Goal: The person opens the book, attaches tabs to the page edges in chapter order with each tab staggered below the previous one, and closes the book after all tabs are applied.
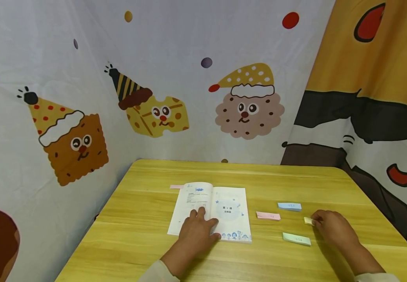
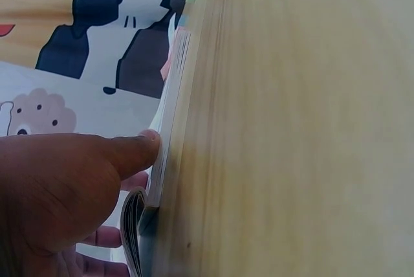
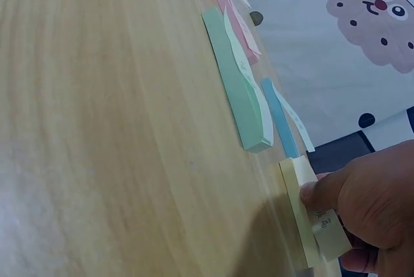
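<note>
An open book [image 1: 229, 231] lies on the table, and my left hand [image 1: 197, 231] rests across its middle with the fingers spread out over the pages. In the left wrist view the left thumb [image 2: 139, 151] presses near the book's lower edge. My right hand [image 1: 335, 229] is at a pad of yellow sticky notes [image 1: 308, 221]. Up close, the right thumb and fingers pinch the loose top strip of the yellow pad [image 3: 323, 228], which has writing on it. Blue [image 1: 289, 206], pink [image 1: 268, 216] and green [image 1: 297, 239] sticky note pads lie between the book and the right hand.
A pink sticky tab [image 1: 176, 187] sticks out past the book's upper left edge. The wooden table [image 1: 126, 250] carries everything. Behind it hangs a white curtain [image 1: 175, 47] printed with cartoon snacks.
</note>
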Demonstrator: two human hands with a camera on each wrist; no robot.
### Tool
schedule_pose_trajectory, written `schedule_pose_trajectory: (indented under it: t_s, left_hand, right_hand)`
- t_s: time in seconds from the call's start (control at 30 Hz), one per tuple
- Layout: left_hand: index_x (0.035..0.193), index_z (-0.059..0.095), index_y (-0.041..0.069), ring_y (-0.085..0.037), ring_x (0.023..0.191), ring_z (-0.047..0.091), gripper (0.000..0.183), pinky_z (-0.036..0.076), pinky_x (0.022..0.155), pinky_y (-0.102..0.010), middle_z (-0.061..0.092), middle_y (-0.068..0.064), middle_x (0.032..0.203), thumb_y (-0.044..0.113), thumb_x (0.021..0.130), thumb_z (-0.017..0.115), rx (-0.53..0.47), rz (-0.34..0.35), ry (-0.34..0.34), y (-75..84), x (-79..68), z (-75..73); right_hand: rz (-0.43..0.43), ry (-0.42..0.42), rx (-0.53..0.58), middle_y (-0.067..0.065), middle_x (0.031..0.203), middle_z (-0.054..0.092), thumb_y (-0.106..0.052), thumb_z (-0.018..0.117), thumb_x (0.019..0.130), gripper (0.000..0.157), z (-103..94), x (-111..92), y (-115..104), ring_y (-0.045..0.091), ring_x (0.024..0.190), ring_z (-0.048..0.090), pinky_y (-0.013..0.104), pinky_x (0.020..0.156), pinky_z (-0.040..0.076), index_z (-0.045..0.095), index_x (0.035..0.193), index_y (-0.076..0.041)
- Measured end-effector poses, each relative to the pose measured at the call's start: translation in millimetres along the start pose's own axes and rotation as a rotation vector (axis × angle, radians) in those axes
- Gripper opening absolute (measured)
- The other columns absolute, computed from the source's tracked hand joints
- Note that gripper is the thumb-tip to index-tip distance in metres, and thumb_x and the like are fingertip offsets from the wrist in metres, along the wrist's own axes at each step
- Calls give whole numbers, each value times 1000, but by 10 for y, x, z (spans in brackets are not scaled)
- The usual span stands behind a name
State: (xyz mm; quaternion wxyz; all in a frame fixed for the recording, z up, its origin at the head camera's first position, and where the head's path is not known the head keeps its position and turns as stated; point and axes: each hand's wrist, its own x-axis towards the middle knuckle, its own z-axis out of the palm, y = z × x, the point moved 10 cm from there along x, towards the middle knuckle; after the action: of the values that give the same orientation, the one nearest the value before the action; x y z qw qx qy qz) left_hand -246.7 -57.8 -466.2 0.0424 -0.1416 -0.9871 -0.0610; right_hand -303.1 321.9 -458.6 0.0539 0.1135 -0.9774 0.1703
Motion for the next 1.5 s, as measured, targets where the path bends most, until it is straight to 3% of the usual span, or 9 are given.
schedule_pose_trajectory:
  t_s: [0.2, 0.43, 0.6, 0.83, 1.23, 1.5]
  left_hand:
    - [119, 64, 33, -29, 98, 42, 48, 42, 73, -41, 43, -12, 118, 59, 80, 62, 4, -2, 3, 6, 1, -11]
    - [121, 64, 33, -29, 97, 42, 48, 41, 73, -40, 43, -11, 117, 59, 80, 61, 1, 1, -7, -1, 6, -5]
    - [120, 64, 33, -28, 96, 41, 48, 41, 71, -39, 43, -11, 116, 59, 80, 61, -2, 0, -7, -8, 7, 0]
    - [120, 64, 33, -29, 98, 42, 48, 41, 73, -41, 43, -12, 119, 59, 80, 62, -11, -7, -7, -6, 6, -4]
    - [120, 64, 33, -30, 99, 42, 48, 42, 75, -42, 43, -13, 121, 59, 80, 61, -13, 2, -8, -4, 8, 15]
    - [119, 64, 33, -28, 94, 42, 47, 41, 72, -41, 43, -11, 116, 59, 80, 62, -2, 4, 5, -15, 14, 12]
  right_hand:
    - [17, -33, -21, 2, 86, 66, -9, 67, 86, 8, 6, -29, -8, 24, 78, 62, 43, 63, 49, 68, 93, -8]
    - [23, -138, -13, 4, 95, 65, -15, 58, 93, 15, -4, -50, -52, 25, 83, 62, 43, 64, 49, 63, 102, -5]
    - [31, -187, -34, 0, 87, 62, -28, 53, 96, 23, -37, -45, -121, 17, 73, 58, 41, 61, 45, 60, 102, -7]
    - [32, -149, 34, -1, 77, 58, -36, 54, 95, 29, -82, 106, -334, 14, 60, 47, 31, 52, 38, 60, 96, -8]
    - [-42, -57, 91, -1, 81, 59, -23, 57, 94, 14, -19, 443, -635, 14, 65, 49, 31, 55, 40, 62, 101, -12]
    - [-56, -85, 159, 1, 92, 64, -26, 58, 94, 16, 100, 604, -823, 13, 71, 53, 32, 58, 42, 63, 101, -12]
